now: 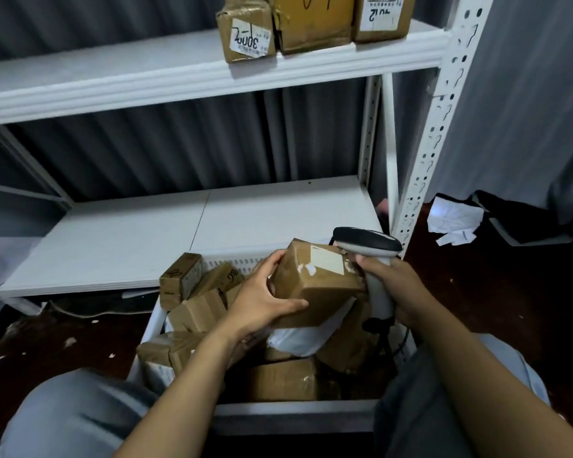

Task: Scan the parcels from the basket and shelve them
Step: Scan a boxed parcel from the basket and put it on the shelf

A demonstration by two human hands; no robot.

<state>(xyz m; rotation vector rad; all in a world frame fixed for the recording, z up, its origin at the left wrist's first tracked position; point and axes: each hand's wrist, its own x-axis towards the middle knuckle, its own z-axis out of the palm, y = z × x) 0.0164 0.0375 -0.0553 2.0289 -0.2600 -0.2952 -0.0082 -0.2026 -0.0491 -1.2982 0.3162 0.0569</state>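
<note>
Hovering above the basket [295, 413], a parcel [315, 285] is gripped by the left hand [262, 300]; its white label [326, 261] is unreadable. Right of that grip, a scanner [366, 241] is clasped by the right hand [401, 285].

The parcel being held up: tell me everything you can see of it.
The parcel is a brown cardboard box, taped, with a white label on its top face, print unreadable. It is tilted, held above the basket of other parcels. The left hand grips its left side; the scanner in the right hand sits at its right edge.
</note>
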